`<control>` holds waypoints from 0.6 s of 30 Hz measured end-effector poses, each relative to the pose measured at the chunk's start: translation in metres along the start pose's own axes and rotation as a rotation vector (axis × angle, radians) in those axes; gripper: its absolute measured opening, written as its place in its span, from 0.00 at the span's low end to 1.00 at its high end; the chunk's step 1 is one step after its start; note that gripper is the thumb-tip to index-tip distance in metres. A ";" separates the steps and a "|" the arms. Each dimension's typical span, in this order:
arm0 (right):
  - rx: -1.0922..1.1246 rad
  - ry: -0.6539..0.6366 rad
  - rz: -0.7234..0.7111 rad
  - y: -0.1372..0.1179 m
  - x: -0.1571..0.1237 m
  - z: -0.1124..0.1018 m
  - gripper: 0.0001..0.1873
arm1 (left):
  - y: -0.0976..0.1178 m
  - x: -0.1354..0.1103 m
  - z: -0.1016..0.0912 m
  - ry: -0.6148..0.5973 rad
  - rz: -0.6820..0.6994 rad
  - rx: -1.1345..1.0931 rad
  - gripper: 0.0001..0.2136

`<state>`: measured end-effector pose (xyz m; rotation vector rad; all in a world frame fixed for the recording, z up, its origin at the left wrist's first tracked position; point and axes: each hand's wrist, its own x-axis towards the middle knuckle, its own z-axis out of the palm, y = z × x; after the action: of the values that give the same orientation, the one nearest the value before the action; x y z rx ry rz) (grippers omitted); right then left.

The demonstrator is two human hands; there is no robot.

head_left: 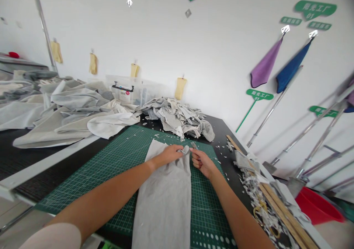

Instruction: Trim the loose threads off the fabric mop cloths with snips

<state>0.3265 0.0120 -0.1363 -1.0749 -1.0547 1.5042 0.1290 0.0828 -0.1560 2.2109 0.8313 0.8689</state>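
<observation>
A long piece of light grey cloth (164, 208) lies lengthwise on the green cutting mat (96, 182), running towards me. My left hand (170, 154) is closed on the cloth near its far end, pinching up a bunched fold at the right corner. Just right of that fold, my right hand (203, 162) is curled shut around a small metal-tipped tool (194, 145), which looks like thread snips. Its tip points away from me, and most of it is hidden by the fingers.
Grey cloth pieces (74, 105) are heaped on the left, and crumpled scraps (177, 114) lie beyond the mat. Wooden strips (284, 212), yellow-handled scissors (258, 212) and white shreds lie along the right edge. A clear plastic box (124, 90) stands by the wall. A red basin (318, 206) is lower right.
</observation>
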 end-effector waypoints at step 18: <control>-0.053 0.177 -0.145 0.013 0.007 0.008 0.22 | 0.002 -0.001 0.001 0.113 0.055 -0.022 0.09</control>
<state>0.3155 0.0165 -0.1476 -1.1219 -1.0307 1.2486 0.1295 0.0807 -0.1554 2.1916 0.8124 1.0324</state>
